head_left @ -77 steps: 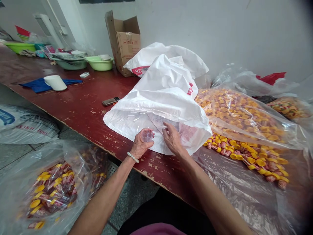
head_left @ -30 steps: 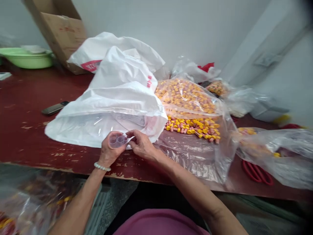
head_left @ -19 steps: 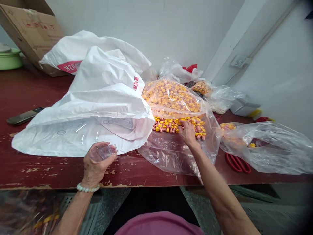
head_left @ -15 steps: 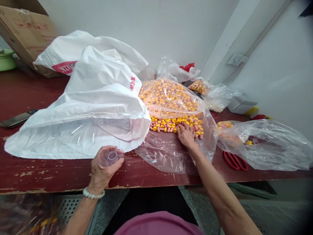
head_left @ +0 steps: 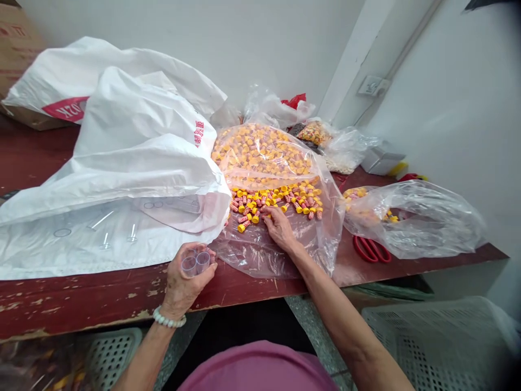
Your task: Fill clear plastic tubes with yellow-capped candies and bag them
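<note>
Tubes of clear plastic were held in my left grip; my right grip lay at yellow-capped containers, its exact hold undetermined.

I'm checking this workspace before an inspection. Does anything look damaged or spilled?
The red table has chipped paint along its front edge, with paler patches showing. Loose yellow-capped pieces lie on clear plastic, so they probably haven't spilled.

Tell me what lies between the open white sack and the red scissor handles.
The head view shows the clear bag, yellow-capped pieces, the right hand and a strip of red tabletop.
</note>
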Available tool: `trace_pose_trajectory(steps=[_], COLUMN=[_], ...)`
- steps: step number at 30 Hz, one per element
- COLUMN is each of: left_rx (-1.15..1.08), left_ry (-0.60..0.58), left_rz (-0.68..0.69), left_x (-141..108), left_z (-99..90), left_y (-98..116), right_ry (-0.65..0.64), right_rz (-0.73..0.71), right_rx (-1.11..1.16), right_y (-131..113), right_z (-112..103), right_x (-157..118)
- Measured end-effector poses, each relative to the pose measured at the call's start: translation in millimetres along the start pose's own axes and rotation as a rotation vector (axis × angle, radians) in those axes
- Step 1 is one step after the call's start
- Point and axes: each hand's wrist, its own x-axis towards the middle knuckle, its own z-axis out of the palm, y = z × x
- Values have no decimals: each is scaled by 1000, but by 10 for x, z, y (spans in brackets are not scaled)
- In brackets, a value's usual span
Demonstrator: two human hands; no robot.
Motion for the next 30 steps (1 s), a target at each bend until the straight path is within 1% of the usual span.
trace_pose_trajectory(steps=[3, 5, 6, 8, 9, 10, 11, 13, 14, 16, 19, 23, 24, 27, 30], left_rx=[-13, -21, -21, -19, -15, -5, 14, 87, 137, 216, 240, 200, 186, 121, 68], left_ry=[9, 19, 21, 10, 0, -11, -19, -35, -42, -55, -70, -87, -91, -97, -82], left_rz=[20, 22, 18, 15, 20, 31, 51, 106, 137, 189, 211, 185, 175, 135, 109], left_x=[3, 8, 10, 12, 9, 5, -2, -22, -35, -61, -88, -87, -81, -56, -43], left_z=[21, 26, 29, 39, 47, 57, 68, 89, 98, 108, 113, 127, 130, 134, 139], left_y=[-14, -28, -33, -31, -24, -14, -1, 30, 45, 72, 91, 92, 93, 96, 80], right_ry=[45, 106, 151, 205, 189, 130, 36, -144, -201, -253, -292, -449, -455, -400, -422], right_rz=[46, 89, 112, 146, 147, 132, 96, -17, -76, -164, -240, -364, -386, -431, -462], right_rx=[108, 188, 252, 388, 442, 472, 471, 409, 358, 252, 166, 118, 110, 81, 12], right_y=[128, 135, 92, -102, -244, -404, -568, -860, -969, -1095, -1133, -1165, -1177, -1166, -1091], right_z=[-66, -133, -168, -219, -228, -223, -204, -135, -92, -10, 40, -47, -77, -117, -25], right_x=[41, 54, 49, -1, -47, -106, -172, -310, -370, -454, -491, -477, -477, -510, -603])
